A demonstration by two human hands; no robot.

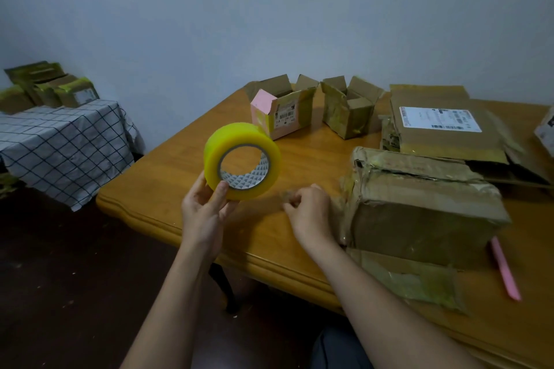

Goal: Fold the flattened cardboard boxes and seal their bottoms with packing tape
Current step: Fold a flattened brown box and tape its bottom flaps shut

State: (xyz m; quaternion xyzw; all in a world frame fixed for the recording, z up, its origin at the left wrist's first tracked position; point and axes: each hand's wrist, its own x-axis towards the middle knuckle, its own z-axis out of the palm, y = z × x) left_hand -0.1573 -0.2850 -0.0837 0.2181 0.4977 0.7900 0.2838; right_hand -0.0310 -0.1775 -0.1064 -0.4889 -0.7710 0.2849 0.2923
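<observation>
My left hand holds up a yellow roll of packing tape above the table's near-left corner, thumb on its inner rim. To its right my right hand pinches the free end of a clear strip of tape pulled out from the roll. A folded, worn cardboard box lies on the wooden table right beside that hand, bottom flaps turned toward me.
Two small open boxes, one pink-sided and one brown, stand at the table's back. Flattened boxes are stacked at the right. A pink cutter lies right of the box. Boxes sit on a checked-cloth table at left.
</observation>
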